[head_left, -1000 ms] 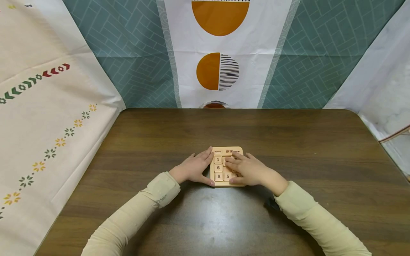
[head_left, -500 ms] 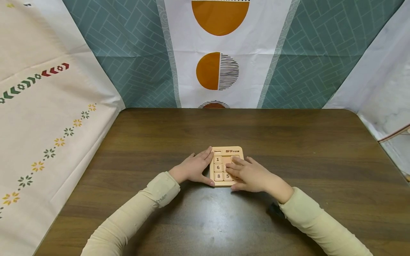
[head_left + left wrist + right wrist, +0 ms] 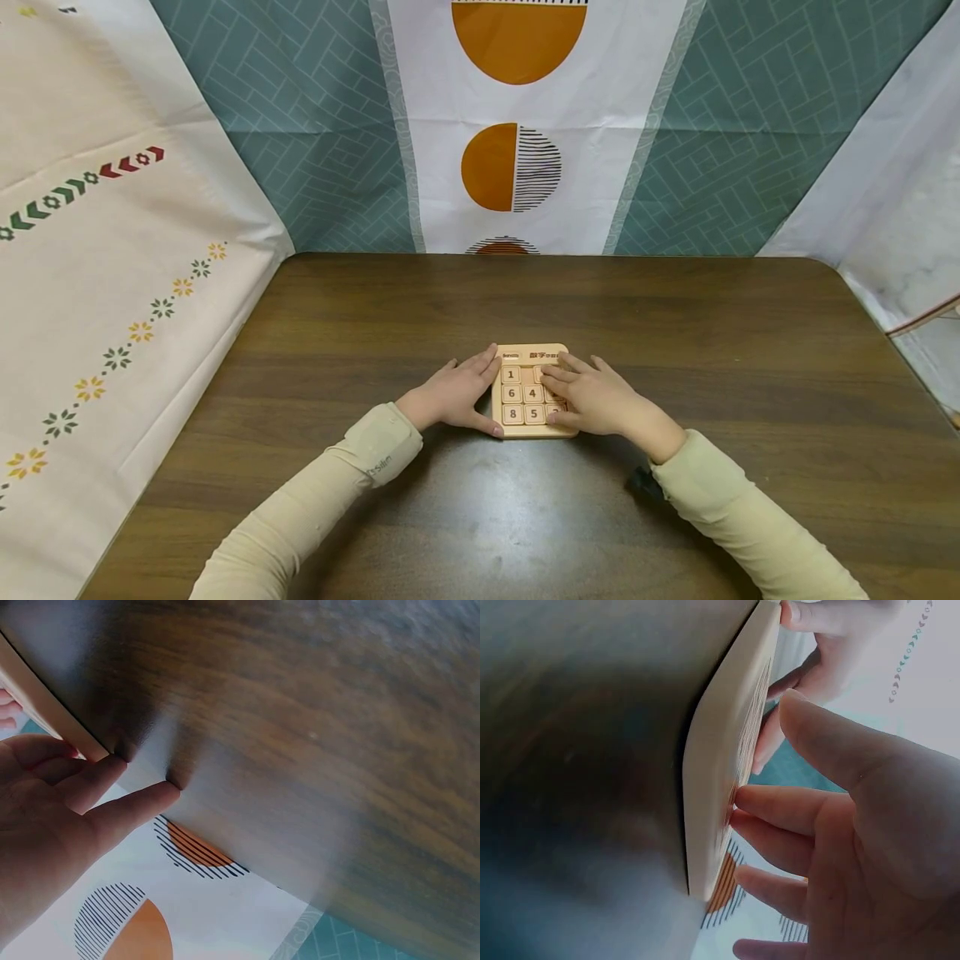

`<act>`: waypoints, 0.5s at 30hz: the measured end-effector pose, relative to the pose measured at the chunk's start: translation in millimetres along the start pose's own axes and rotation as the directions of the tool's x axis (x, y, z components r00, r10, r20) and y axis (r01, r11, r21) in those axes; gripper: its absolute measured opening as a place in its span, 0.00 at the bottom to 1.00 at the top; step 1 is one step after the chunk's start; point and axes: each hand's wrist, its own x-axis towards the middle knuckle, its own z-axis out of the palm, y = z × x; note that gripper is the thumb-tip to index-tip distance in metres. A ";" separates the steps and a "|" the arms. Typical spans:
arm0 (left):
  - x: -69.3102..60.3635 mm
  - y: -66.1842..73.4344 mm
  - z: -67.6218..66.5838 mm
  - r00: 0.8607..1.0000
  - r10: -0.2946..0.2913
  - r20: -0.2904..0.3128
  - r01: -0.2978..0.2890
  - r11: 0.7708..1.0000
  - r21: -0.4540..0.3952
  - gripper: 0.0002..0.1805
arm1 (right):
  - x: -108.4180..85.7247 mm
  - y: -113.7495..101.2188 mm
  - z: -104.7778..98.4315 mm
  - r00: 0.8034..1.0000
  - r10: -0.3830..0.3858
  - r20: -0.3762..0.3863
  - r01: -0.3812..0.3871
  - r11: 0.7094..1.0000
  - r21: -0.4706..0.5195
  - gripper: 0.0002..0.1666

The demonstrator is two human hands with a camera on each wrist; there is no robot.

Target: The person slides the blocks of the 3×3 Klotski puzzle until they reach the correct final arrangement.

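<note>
A light wooden number board (image 3: 525,432) lies flat on the table, with tiles 1, 6, 4, 8 and 5 readable. My left hand (image 3: 455,395) rests along its left edge, thumb at the near corner; in the left wrist view the outstretched fingers of that hand (image 3: 56,806) meet the board's side (image 3: 45,701). Over the right column lies my right hand (image 3: 596,398), its fingertips on a top-row tile (image 3: 537,375) and hiding the tiles beneath. The right wrist view has two fingertips of this hand (image 3: 862,825) touching the board's face, thumb held apart.
The brown wooden table (image 3: 420,308) spreads out around the board. Under the right wrist is a small black object (image 3: 645,483). Patterned cloth (image 3: 322,167) hangs behind the far edge, and a cream cloth (image 3: 112,275) covers the left side.
My right hand has shifted up the board from half a second ago, uncovering the 4. A top-row tile has slid left, partly into the middle gap. My left hand has stayed still.
</note>
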 end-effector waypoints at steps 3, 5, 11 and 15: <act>-0.3 0.4 -0.3 1.000 0.002 -0.004 -0.002 1.000 -0.004 0.61 | 3.4 -3.1 0.1 1.000 -0.007 0.009 0.007 1.000 0.003 0.37; -0.4 0.5 -0.2 1.000 0.005 -0.006 -0.005 1.000 -0.004 0.61 | 4.9 -4.8 0.1 1.000 -0.013 0.015 0.012 1.000 0.011 0.37; 0.1 0.6 -0.1 1.000 0.007 -0.008 -0.007 1.000 -0.004 0.61 | 4.5 -7.4 -0.3 0.999 -0.023 0.037 0.023 0.999 0.022 0.38; 0.2 0.6 -0.3 1.000 0.008 -0.007 -0.008 1.000 -0.001 0.61 | -3.3 -6.5 -0.9 0.999 -0.016 0.034 0.015 1.000 0.017 0.39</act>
